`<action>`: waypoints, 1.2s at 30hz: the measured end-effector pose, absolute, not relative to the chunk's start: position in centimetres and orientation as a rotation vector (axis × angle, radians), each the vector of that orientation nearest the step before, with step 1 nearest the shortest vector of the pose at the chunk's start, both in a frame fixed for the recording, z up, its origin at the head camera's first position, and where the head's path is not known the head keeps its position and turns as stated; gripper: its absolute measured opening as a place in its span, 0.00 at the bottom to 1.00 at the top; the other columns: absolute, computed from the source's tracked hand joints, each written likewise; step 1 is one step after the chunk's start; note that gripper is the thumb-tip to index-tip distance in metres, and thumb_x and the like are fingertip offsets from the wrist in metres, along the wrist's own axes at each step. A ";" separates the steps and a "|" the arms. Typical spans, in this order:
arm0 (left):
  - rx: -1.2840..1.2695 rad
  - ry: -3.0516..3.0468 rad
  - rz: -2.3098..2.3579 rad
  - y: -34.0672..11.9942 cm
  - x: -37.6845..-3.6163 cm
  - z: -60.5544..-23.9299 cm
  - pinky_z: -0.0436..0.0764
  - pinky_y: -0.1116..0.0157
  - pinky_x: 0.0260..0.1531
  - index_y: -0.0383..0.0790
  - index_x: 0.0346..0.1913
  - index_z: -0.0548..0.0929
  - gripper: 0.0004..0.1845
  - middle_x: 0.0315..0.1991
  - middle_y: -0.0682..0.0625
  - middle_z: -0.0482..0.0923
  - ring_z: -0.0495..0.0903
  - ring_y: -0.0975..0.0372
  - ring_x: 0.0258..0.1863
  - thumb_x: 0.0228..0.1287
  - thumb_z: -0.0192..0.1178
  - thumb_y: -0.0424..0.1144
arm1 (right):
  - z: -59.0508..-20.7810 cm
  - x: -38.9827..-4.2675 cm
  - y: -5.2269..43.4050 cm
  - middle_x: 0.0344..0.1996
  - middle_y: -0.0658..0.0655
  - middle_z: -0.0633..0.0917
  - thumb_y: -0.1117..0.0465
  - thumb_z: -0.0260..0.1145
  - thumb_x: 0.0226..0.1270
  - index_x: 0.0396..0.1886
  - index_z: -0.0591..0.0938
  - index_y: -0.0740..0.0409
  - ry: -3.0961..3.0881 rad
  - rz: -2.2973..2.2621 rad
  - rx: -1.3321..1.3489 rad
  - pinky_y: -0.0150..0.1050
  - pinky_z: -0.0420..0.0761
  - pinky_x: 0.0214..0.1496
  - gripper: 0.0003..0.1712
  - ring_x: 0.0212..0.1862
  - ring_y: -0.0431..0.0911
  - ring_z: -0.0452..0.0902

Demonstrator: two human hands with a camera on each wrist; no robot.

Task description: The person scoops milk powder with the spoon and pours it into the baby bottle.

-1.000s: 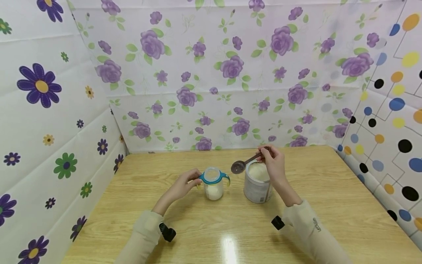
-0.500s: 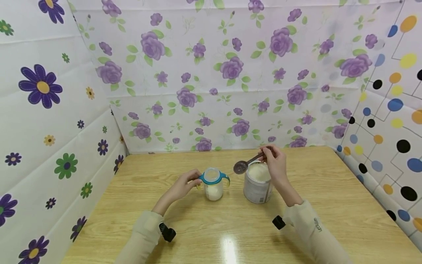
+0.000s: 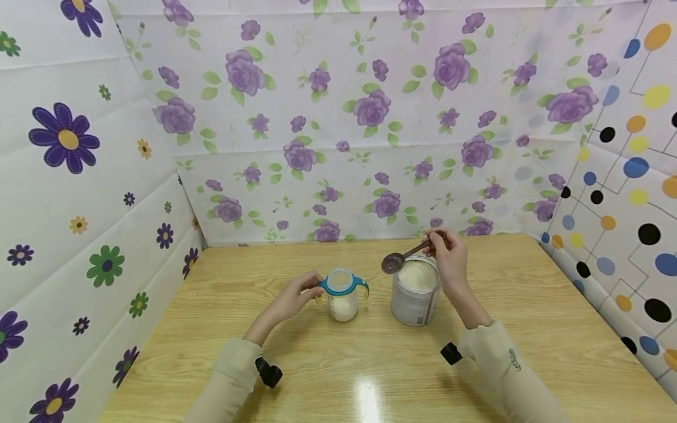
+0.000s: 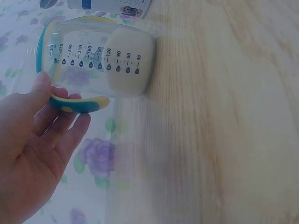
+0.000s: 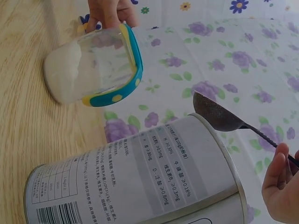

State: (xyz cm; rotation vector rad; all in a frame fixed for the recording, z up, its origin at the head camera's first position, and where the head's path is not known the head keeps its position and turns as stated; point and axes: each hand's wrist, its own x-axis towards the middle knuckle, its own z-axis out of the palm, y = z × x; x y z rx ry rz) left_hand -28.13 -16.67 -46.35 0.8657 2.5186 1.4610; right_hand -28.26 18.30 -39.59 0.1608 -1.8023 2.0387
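A clear baby bottle (image 3: pixel 342 294) with a teal and yellow handled collar stands mid-table, white powder in its bottom (image 4: pixel 133 65) (image 5: pixel 88 65). My left hand (image 3: pixel 296 294) pinches its left handle (image 4: pixel 77 103). To its right stands an open tin (image 3: pixel 415 291) (image 5: pixel 140 182) full of white powder. My right hand (image 3: pixel 449 255) pinches the handle of a dark metal spoon (image 3: pixel 402 258) (image 5: pixel 219 114), whose bowl hangs over the tin's left rim.
The wooden table (image 3: pixel 529 329) is walled by flowered sheets at the back (image 3: pixel 370 117) and left (image 3: pixel 79 205), and a dotted sheet on the right (image 3: pixel 624 205). Small black wrist cameras (image 3: pixel 268 372) sit on both sleeves.
My right hand has drawn the spoon to the right and slightly up, from between bottle and tin to above the tin's rim. My left hand and the bottle have stayed put.
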 end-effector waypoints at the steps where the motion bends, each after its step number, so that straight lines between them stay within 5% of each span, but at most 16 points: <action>1: 0.864 2.517 1.461 -16.7 -28.1 -46.3 0.79 0.43 0.46 0.45 0.45 0.77 0.06 0.45 0.34 0.81 0.81 0.47 0.43 0.73 0.52 0.41 | -39.6 -28.2 18.3 0.27 0.49 0.84 0.63 0.55 0.75 0.40 0.79 0.65 -1.795 2.041 0.162 0.26 0.79 0.29 0.10 0.24 0.36 0.78; 7: 0.864 2.510 1.466 -16.6 -28.1 -46.4 0.78 0.42 0.46 0.44 0.45 0.77 0.06 0.46 0.34 0.81 0.80 0.45 0.44 0.73 0.52 0.40 | -39.5 -28.2 18.5 0.26 0.48 0.83 0.62 0.56 0.74 0.44 0.78 0.75 -1.768 2.033 0.153 0.25 0.79 0.29 0.15 0.24 0.35 0.77; 15: 0.876 2.518 1.469 -16.7 -28.1 -46.4 0.78 0.42 0.46 0.45 0.46 0.77 0.06 0.45 0.34 0.81 0.81 0.49 0.43 0.73 0.52 0.40 | -39.5 -28.4 18.9 0.25 0.48 0.83 0.62 0.58 0.73 0.37 0.82 0.63 -1.746 1.940 0.205 0.25 0.78 0.27 0.10 0.23 0.36 0.77; 22: 0.865 2.515 1.468 -16.6 -28.1 -46.3 0.79 0.43 0.45 0.44 0.46 0.77 0.05 0.45 0.33 0.80 0.81 0.48 0.43 0.74 0.52 0.39 | -39.6 -28.5 19.1 0.24 0.45 0.84 0.62 0.60 0.71 0.42 0.81 0.74 -1.773 1.850 0.217 0.25 0.78 0.27 0.15 0.23 0.35 0.77; 36: 0.852 2.508 1.471 -16.6 -28.1 -46.3 0.79 0.44 0.46 0.44 0.46 0.77 0.06 0.45 0.33 0.80 0.80 0.49 0.43 0.73 0.52 0.39 | -38.7 -27.0 19.1 0.26 0.42 0.85 0.69 0.61 0.69 0.42 0.80 0.78 -1.835 1.743 0.351 0.25 0.74 0.22 0.12 0.21 0.32 0.75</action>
